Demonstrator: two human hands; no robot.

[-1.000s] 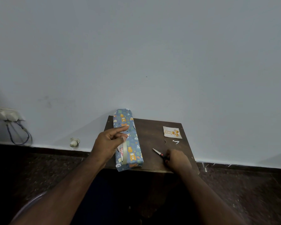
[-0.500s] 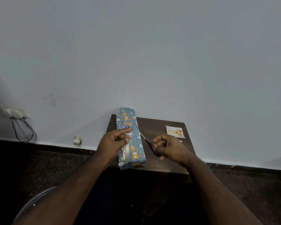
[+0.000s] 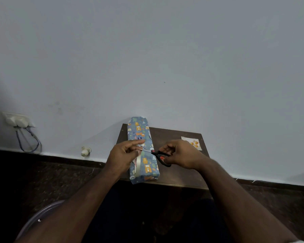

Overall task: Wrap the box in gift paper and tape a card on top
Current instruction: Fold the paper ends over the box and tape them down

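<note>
Wrapped box on table, card beside.

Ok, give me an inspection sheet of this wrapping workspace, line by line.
Surface: small dark wooden table against the wall.
Job's things: wrapped box lies on the table, far end past the table's back edge; card lies flat at the far right, not yet on the box; tape roll under the left hand.
Clutter: nothing seen.
Hands: left hand holds the tape roll; right hand grips scissors, blades pointing at the left fingertips.
Cables: blue wire loop hangs below a wall socket.
Surroundings: pale wall, dark floor.
</note>
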